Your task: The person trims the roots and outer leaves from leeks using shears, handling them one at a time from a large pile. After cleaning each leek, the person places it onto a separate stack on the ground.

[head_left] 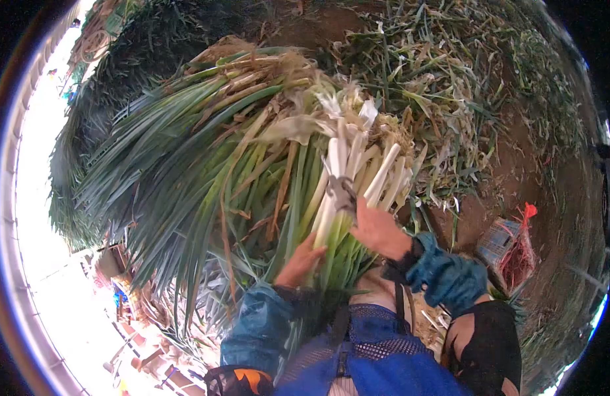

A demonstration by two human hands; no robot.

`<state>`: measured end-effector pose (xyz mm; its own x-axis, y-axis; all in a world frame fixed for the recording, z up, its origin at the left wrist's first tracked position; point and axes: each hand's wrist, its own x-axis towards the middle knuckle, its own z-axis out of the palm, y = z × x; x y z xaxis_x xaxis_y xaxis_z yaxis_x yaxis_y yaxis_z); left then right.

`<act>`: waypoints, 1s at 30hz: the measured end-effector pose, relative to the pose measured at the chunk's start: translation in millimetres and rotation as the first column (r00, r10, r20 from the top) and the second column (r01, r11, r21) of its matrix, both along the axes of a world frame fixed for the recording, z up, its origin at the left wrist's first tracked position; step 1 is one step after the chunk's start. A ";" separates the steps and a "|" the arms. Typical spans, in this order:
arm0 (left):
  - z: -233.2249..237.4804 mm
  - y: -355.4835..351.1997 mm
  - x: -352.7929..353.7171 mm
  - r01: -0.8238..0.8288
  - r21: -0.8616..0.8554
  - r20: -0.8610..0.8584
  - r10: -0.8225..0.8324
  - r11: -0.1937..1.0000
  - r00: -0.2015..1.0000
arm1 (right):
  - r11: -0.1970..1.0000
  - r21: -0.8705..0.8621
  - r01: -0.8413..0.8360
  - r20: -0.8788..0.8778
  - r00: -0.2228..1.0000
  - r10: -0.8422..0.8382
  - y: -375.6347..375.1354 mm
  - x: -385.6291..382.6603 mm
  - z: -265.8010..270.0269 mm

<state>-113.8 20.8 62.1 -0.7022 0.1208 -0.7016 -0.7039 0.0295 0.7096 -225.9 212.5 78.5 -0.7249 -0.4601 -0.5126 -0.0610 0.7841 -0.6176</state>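
Observation:
My right hand [379,230] is closed round a pair of metal shears [342,193], whose blades point up over the white stalks. Below and to the left, my left hand [303,261] grips the lower part of a leek [325,218]; its fingers are partly hidden. More trimmed white leek stalks [382,173] lie close together just beyond my right hand. On the left spreads a big pile of untrimmed leeks [206,145], with long green leaves and dry, brownish root ends. Loose pale skins hang about the stalk tops.
Cut leaves and peelings [437,92] litter the soil at the upper right. A bundle of red string [517,257] lies beside my knee at the right. Darker leek piles [87,171] stand at the far left, next to a bright edge.

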 end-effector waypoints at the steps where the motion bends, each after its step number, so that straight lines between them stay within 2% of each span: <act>1: 1.7 4.8 4.4 0.005 -0.062 -0.068 -0.009 0.998 0.998 | 1.000 0.016 -0.005 -0.009 1.000 0.005 3.6 -1.8 -3.1; 2: -8.6 2.8 4.7 0.071 -0.024 0.059 -0.069 0.997 0.996 | 1.000 0.029 -0.009 -0.018 1.000 0.009 8.3 -3.7 -7.8; 3: -27.3 -5.2 5.2 0.164 -0.131 -0.032 -0.170 0.978 0.985 | 0.999 0.043 -0.013 -0.027 1.000 0.015 13.5 -6.4 -13.2; 4: -50.0 -15.2 3.5 0.243 -0.245 -0.112 -0.276 0.939 0.955 | 0.988 0.153 -0.036 -0.116 0.992 0.054 17.5 -17.5 -25.7; 5: -62.5 -26.7 -4.6 0.305 -0.364 -0.178 -0.387 0.880 0.905 | 0.993 0.121 -0.005 -0.138 0.990 0.022 18.3 -21.3 -24.6; 6: -41.2 -48.6 -29.6 0.416 -0.541 -0.172 -0.580 0.731 0.796 | 0.996 0.088 0.026 -0.155 0.988 -0.012 17.9 -24.0 -20.2; 7: -50.2 -72.6 -42.7 0.196 -0.778 -0.397 -0.709 0.597 0.583 | 0.997 0.058 0.056 -0.161 0.986 -0.046 16.7 -21.7 -17.3; 8: -47.3 -93.5 -76.3 0.232 -0.883 -0.160 -0.724 0.409 0.671 | 0.999 0.046 0.015 -0.131 0.991 -0.009 12.9 -13.2 -15.9; 9: -55.1 -121.1 -90.9 -0.207 -0.917 -0.396 -0.722 0.340 0.567 | 1.000 -0.015 -0.015 -0.146 0.989 0.012 11.7 -1.7 -14.6; 10: -44.6 -146.7 -117.2 -0.120 -0.990 -0.021 -0.779 -0.069 0.627 | 0.996 -0.075 -0.044 -0.171 0.985 0.031 12.3 10.0 -13.1; 11: -33.6 -163.2 -135.4 0.046 -0.938 0.284 -0.690 -0.343 0.666 | 0.989 -0.129 -0.075 -0.195 0.980 0.049 13.5 20.2 -11.5; 13: -69.3 -210.3 -144.9 -0.118 -0.965 0.010 -0.484 -0.235 0.875 | 0.988 -0.117 -0.102 -0.223 0.972 0.074 11.9 36.3 -6.7; 16: -79.2 -225.0 -143.9 -0.066 -0.979 0.035 -0.477 -0.193 0.878 | 0.975 -0.147 -0.169 -0.307 0.944 0.117 6.5 40.7 -0.2; 17: -79.5 -229.0 -147.5 0.080 -0.988 0.132 -0.466 -0.130 0.875 | 0.967 -0.165 -0.195 -0.340 0.931 0.129 4.2 43.5 1.1; 19: -51.6 -222.8 -162.4 0.360 -0.933 0.319 -0.458 0.001 0.830 | 0.969 -0.153 -0.194 -0.272 0.951 0.148 -3.0 45.0 2.0; 22: -26.6 -199.7 -173.8 0.513 -0.850 0.511 -0.427 -0.121 0.746 | 0.968 -0.216 -0.132 -0.166 0.981 0.097 -21.9 48.7 7.6; 23: -31.5 -203.0 -169.2 0.450 -0.893 0.405 -0.443 -0.003 0.800 | 0.965 -0.242 -0.098 -0.123 0.990 0.069 -27.3 50.9 9.2; 25: -57.4 -212.6 -148.4 0.303 -0.923 0.179 -0.432 0.238 0.884 | 0.982 -0.168 -0.090 0.007 0.996 0.092 -38.3 49.5 14.6; 26: -71.5 -209.0 -138.9 0.287 -0.929 0.160 -0.445 0.233 0.881 | 0.987 -0.134 -0.089 0.075 0.992 0.100 -43.3 49.9 16.8; 29: -57.3 -168.2 -117.4 0.196 -0.932 0.048 -0.430 0.307 0.902 | 0.947 -0.244 -0.210 -0.228 0.961 0.154 -48.2 69.2 9.2; 30: -46.6 -153.3 -111.5 0.224 -0.922 0.077 -0.419 0.315 0.905 | 0.950 -0.235 -0.204 -0.161 0.972 0.169 -50.5 72.3 12.7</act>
<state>-225.4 -132.4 15.5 -0.8624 -0.2651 -0.4312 -0.3733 0.9085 0.1880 -153.5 161.9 91.1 -0.6693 -0.6936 -0.2663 -0.2895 0.5736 -0.7663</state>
